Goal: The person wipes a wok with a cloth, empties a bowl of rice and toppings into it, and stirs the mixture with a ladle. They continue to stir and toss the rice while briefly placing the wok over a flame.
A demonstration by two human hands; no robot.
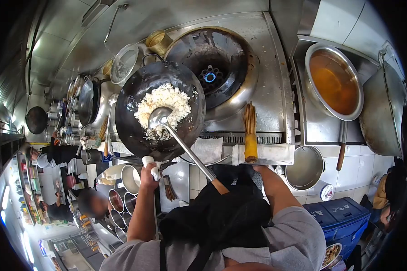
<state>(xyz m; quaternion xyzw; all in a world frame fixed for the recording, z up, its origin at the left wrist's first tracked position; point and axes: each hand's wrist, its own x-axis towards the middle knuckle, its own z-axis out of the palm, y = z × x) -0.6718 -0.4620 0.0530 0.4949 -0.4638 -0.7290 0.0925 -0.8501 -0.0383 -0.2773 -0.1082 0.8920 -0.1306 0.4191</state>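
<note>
My left hand [148, 177] is closed around a folded white cloth [152, 165] at the near rim of a black wok [135, 113]. White rice [178, 100] lies heaped inside. A metal ladle [185, 147] rests with its bowl on the rice, and its wooden end reaches back to my dark apron; neither hand is on it. The wok sits left of a round burner [239, 86], where a blue flame [210, 77] burns. My right forearm [276, 187] reaches to the counter's front edge; the hand is hidden there.
A bamboo brush [250, 135] stands at the counter's front edge beside white cloths [271, 154]. To the right are a basin of amber liquid [333, 83], a large pot [382, 110] and a blue bin [337, 219]. Other people are at the far left and right.
</note>
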